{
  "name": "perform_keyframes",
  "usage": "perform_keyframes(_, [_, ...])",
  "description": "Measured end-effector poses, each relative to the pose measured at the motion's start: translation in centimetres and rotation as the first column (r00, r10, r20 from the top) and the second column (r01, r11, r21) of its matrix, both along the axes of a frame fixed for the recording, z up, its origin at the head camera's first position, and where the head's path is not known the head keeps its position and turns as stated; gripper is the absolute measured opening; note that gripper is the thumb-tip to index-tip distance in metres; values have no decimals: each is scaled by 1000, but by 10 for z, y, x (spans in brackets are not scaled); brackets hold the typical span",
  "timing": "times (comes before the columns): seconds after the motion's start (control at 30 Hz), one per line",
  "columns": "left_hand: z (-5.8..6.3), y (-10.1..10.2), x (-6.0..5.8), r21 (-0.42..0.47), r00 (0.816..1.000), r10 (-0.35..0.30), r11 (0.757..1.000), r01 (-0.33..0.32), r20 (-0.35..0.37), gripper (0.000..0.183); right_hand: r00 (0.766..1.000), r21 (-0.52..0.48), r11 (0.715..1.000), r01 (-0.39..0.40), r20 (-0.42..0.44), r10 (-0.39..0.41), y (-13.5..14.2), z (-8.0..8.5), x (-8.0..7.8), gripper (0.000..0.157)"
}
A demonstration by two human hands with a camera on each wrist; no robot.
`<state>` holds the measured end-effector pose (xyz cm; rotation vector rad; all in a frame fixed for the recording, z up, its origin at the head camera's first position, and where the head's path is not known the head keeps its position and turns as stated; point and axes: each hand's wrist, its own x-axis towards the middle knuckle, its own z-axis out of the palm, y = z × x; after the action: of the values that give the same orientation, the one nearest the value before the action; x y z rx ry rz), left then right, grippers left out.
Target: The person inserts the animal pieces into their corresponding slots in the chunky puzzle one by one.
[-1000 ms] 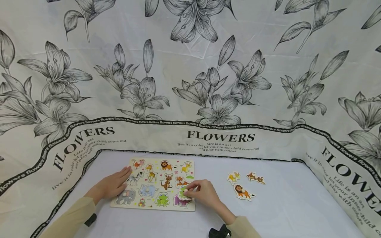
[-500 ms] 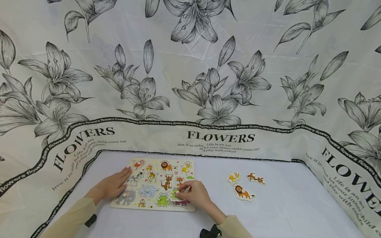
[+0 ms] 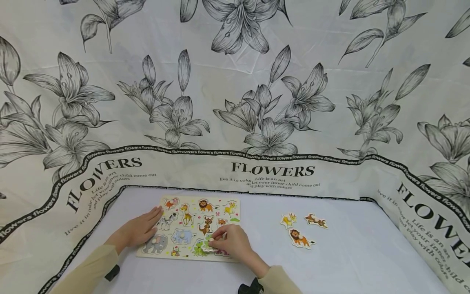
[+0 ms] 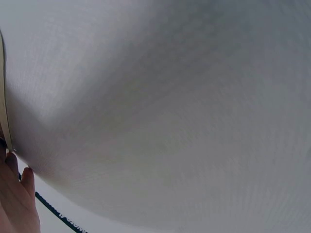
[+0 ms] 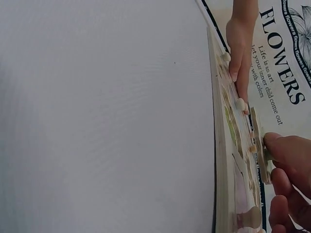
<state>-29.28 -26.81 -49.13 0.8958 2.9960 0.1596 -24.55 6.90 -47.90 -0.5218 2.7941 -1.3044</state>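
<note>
My right hand [image 3: 235, 243] pinches a green frog puzzle piece [image 3: 208, 247] between thumb and fingers, just above the animal puzzle board [image 3: 163, 255]. It hangs over the right side of the printed frog [image 3: 199, 248] in the board's front row. In the right wrist view the frog piece [image 5: 260, 145] is seen edge-on, apart from the board. My left hand [image 3: 137, 228] rests against the board's left edge with fingers extended. A grey elephant piece [image 3: 154, 243] and a blue hippo piece [image 3: 182, 236] sit in the board. My right hand partly covers a purple animal [image 3: 222, 252].
Right of the board, three loose pieces lie on the white table [image 3: 352, 245]: a yellow goat-like animal [image 3: 288, 220], a brown kangaroo-like animal [image 3: 315, 220] and a lion [image 3: 301, 238]. A flower-printed cloth [image 3: 271, 169] stands behind and along the sides.
My right hand has carried the frog piece leftward across the board, from over the purple animal to beside the printed frog. My left hand has stayed at the board's edge.
</note>
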Motion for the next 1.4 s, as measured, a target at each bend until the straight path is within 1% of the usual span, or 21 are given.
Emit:
perform_keyframes(0.37, [-1, 0, -1, 5, 1000, -3, 1000, 3, -6, 55, 998, 34, 999, 2, -60, 0, -11, -9, 1, 15])
perform_keyframes(0.7, [0, 1, 1, 0, 1000, 2, 1000, -2, -3, 56, 992, 56, 998, -2, -129, 9, -19, -14, 2, 14])
perform_keyframes(1.03, [1, 2, 1, -3, 1000, 0, 1000, -1, -11, 55, 989, 90, 996, 3, -148, 11, -22, -14, 2, 14])
perform_keyframes(1.23, [3, 2, 2, -2, 1000, -2, 1000, 2, -12, 55, 988, 101, 995, -2, -151, 18, -25, -12, 1, 14])
perform_keyframes(1.4, [2, 1, 1, -2, 1000, 0, 1000, 0, -7, 56, 990, 116, 993, -1, -140, 17, -28, -12, 0, 13])
